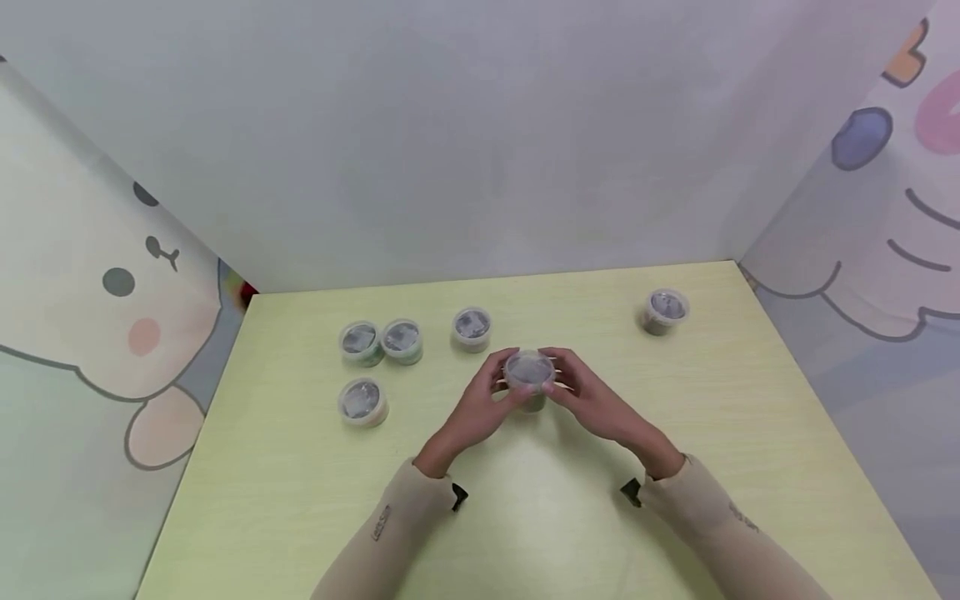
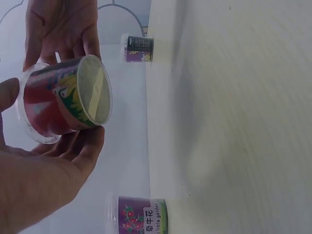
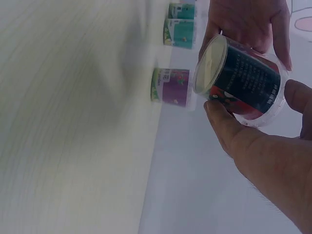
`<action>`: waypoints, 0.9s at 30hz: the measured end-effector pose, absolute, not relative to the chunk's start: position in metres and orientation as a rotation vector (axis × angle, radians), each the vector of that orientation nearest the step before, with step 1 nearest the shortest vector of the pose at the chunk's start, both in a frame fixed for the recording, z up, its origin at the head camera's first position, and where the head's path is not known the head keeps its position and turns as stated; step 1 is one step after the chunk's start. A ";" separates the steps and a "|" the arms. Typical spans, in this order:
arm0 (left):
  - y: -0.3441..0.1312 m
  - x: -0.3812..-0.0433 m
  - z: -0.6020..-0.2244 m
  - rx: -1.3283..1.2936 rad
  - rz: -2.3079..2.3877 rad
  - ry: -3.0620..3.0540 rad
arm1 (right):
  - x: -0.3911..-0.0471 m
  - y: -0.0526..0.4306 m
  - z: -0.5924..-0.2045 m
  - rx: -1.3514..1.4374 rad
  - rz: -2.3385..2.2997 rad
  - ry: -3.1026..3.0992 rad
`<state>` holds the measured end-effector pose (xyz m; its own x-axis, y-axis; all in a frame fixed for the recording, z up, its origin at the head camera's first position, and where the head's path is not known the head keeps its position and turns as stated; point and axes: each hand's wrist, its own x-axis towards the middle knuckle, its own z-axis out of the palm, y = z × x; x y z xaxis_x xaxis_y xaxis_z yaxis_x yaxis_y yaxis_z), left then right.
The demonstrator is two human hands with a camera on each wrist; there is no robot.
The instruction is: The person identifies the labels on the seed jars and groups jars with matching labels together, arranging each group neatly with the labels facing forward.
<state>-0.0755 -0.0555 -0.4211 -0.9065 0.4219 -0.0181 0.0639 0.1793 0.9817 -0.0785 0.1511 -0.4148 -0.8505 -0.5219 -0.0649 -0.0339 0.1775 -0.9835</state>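
Gripping one small round red cup (image 1: pixel 529 368) with a clear plastic lid, using the curled fingers of the left hand (image 1: pixel 477 406) and the right hand (image 1: pixel 597 407), one on each side. Wearing long beige cloth sleeves (image 1: pixel 420 508) at the bottom of the frame, with a little black piece (image 1: pixel 460 497) by each cuff. Holding the cup up off a flat pale yellow-green table (image 1: pixel 555 533), just below the middle of the head frame, a bit to the right. Showing a green and yellow picture on its side in the left wrist frame. Farther off, on the left, one pale round lidded cup (image 1: pixel 363 402). Behind it, two blue-green round lidded cups (image 1: pixel 361 343), side by side. Right of these, one purple round lidded cup (image 1: pixel 472 327). At upper right, well apart, another purple lidded cup with a dark label (image 1: pixel 666 311). Across the top, a smooth grey-white wall (image 1: pixel 480 150).
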 end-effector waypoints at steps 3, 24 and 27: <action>-0.059 -0.071 -0.419 0.407 1.827 2.204 | -0.077 0.146 -0.415 -0.520 -1.719 2.084; -0.072 -0.061 -0.419 0.169 1.909 2.240 | -0.084 0.118 -0.450 -0.443 -1.793 2.133; -0.076 -0.062 -0.421 0.171 1.940 2.191 | -0.084 0.119 -0.451 -0.418 -1.785 2.111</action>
<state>-0.0624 -0.0758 -0.4209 -0.9712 0.2245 -0.0794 -0.0517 0.1266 0.9906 -0.0842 0.1190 -0.4508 -0.8974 -0.4355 -0.0705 -0.0027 0.1652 -0.9863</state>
